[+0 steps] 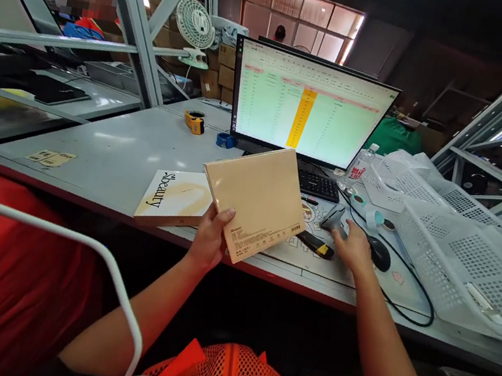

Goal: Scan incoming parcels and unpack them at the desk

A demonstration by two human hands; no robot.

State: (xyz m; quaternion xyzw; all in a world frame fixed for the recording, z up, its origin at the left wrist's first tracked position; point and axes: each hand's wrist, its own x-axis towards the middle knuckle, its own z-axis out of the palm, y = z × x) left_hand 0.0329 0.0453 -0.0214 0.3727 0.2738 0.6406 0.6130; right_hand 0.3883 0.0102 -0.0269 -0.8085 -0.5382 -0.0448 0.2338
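My left hand [211, 236] grips the lower left corner of a flat tan box [256, 198], thumb on its printed face. The box is tilted up above the table edge, with small print and a barcode along its bottom. Behind it lies a white box [176, 195] lettered "beauty", partly covered. At the right, my right hand [354, 247] has its thumb and fingers around the handle end of a grey barcode scanner [333, 216]. A yellow and black box cutter [316, 245] lies between the tan box and that hand.
A monitor [312, 108] stands behind a black keyboard [319, 185]. Right of my hand are a black mouse [379, 253], its cable and white plastic baskets [468, 269]. A bottle [358, 167], yellow tape measure [195, 121] and blue tape roll [225, 140] stand farther back. A white tube [92, 242] crosses lower left.
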